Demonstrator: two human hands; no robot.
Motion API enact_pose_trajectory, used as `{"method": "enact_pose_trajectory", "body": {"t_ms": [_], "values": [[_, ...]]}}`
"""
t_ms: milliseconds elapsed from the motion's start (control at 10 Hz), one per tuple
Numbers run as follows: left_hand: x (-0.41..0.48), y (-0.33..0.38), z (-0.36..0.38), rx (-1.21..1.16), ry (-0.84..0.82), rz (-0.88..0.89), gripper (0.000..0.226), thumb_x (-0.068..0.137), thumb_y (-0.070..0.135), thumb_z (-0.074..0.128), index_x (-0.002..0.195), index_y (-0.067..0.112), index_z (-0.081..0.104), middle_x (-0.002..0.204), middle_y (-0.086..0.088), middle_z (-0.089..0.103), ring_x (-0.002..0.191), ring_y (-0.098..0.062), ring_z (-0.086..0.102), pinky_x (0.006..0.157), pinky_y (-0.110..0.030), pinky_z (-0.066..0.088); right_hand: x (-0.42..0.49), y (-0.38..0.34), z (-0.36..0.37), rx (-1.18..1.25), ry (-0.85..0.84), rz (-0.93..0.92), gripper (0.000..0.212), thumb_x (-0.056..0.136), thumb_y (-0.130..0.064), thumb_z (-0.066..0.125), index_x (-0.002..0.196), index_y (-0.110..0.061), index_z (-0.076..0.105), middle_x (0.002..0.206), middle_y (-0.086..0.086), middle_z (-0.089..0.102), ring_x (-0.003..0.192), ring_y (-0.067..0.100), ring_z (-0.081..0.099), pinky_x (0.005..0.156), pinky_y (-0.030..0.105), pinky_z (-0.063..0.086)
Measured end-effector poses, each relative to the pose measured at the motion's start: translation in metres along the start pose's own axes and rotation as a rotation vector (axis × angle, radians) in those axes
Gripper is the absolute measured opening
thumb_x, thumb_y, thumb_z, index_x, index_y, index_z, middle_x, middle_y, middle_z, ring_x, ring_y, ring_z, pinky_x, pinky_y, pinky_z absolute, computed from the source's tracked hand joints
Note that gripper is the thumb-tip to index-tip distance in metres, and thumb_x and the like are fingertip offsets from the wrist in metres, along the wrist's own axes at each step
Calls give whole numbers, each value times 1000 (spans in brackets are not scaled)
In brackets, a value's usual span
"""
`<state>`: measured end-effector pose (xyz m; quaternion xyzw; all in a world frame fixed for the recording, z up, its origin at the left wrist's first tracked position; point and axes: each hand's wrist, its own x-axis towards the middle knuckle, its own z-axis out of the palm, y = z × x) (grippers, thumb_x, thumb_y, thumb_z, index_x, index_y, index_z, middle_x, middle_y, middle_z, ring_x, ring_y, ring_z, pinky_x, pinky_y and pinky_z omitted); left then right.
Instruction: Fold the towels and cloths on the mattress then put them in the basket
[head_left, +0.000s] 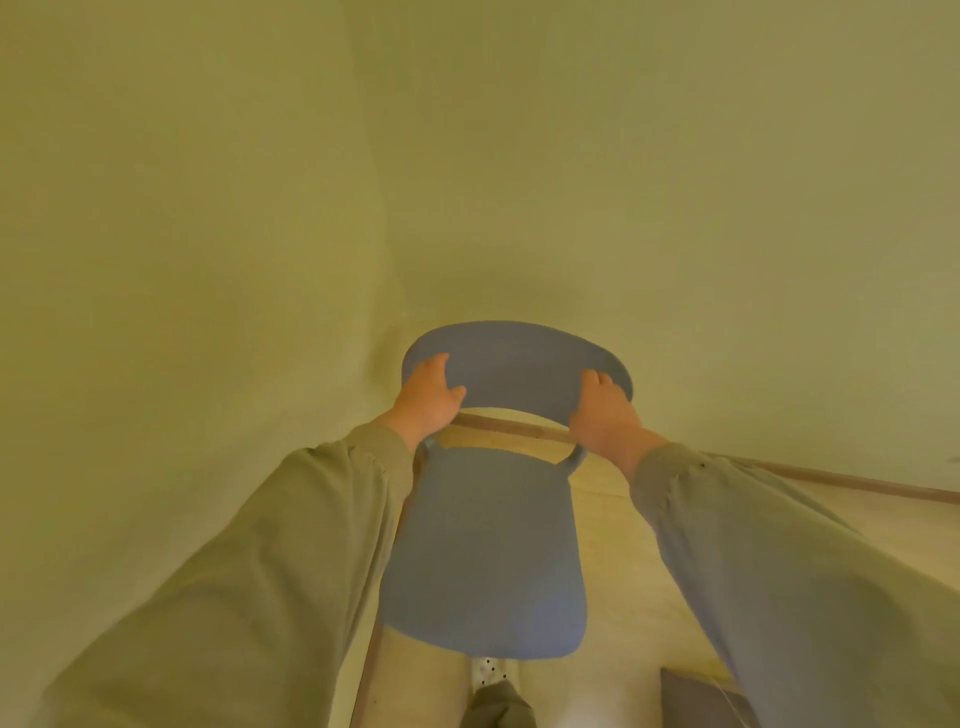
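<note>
1. While no towel, cloth, mattress or basket shows anywhere in the view, the yellow-green wall (623, 156) fills everything beyond and above the chair, so I cannot tell which way the task's things lie from the hands.
2. The beige floor (613, 597) shows under and to the right of the chair.
3. The blue chair (483, 551) stands just in front of the person. Its seat is nearest them, and its backrest (514, 358) is on the far side with its long axis running left to right.
4. The left hand (428, 395) grips the backrest's left end, fingers and thumb curled round it.
5. The right hand (602, 410) grips the right end likewise. Both hands look equally near, and I judge that neither can take up laundry until the chair is released.
</note>
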<state>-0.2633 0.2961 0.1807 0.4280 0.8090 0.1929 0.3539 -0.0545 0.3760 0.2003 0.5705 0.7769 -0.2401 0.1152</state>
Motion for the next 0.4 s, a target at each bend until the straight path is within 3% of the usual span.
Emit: {"method": "enact_pose_trajectory", "body": {"t_ms": [200, 400], "values": [[-83, 26, 5, 225, 142, 184, 62, 99, 24, 47, 151, 13, 17, 159, -9, 13, 146, -25, 16, 117, -37, 21, -71, -5, -14, 4, 156, -175, 58, 92, -8, 46, 145, -4, 24, 151, 13, 26, 139, 32, 25, 110, 40, 31], [-213, 42, 18, 594, 490, 275, 68, 99, 38, 40, 153, 20, 3, 161, -7, -2, 148, -25, 2, 116, -45, 12, -174, 9, -9, -39, 439, -352, 61, 92, -17, 46, 148, -7, 22, 156, 15, 18, 144, 29, 17, 117, 43, 19]]}}
